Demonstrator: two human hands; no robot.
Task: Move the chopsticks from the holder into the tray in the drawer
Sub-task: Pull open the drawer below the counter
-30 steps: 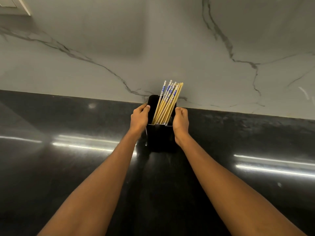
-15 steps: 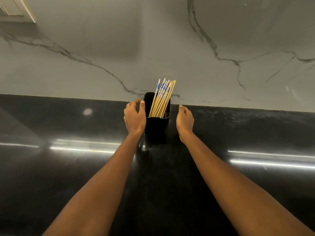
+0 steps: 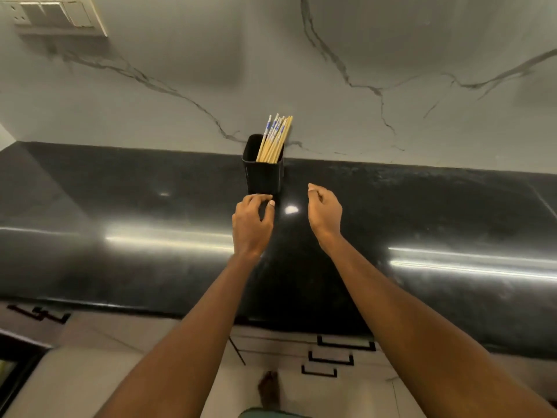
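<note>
A black rectangular holder (image 3: 264, 176) stands upright on the black countertop (image 3: 120, 212) close to the marble wall. Several yellow chopsticks (image 3: 275, 140) with blue-and-white tops lean to the right inside it. My left hand (image 3: 252, 223) hovers just in front of the holder's base, fingers loosely curled and holding nothing. To the right of the holder and nearer to me, my right hand (image 3: 324, 211) is also empty, with its fingers bent. Neither hand touches the holder. Below the counter edge sit closed drawers with black handles (image 3: 346, 345); no tray is visible.
A switch plate (image 3: 57, 15) is mounted on the wall at upper left. The counter's front edge (image 3: 135, 307) runs across the lower part of the view. Pale floor tiles and a bare foot (image 3: 269, 387) show below it. Another black handle (image 3: 39, 314) sits at lower left.
Both hands have let go of the holder and drawn back toward me. The view has pulled back and tilted down, bringing the counter edge, drawers and floor into sight.
</note>
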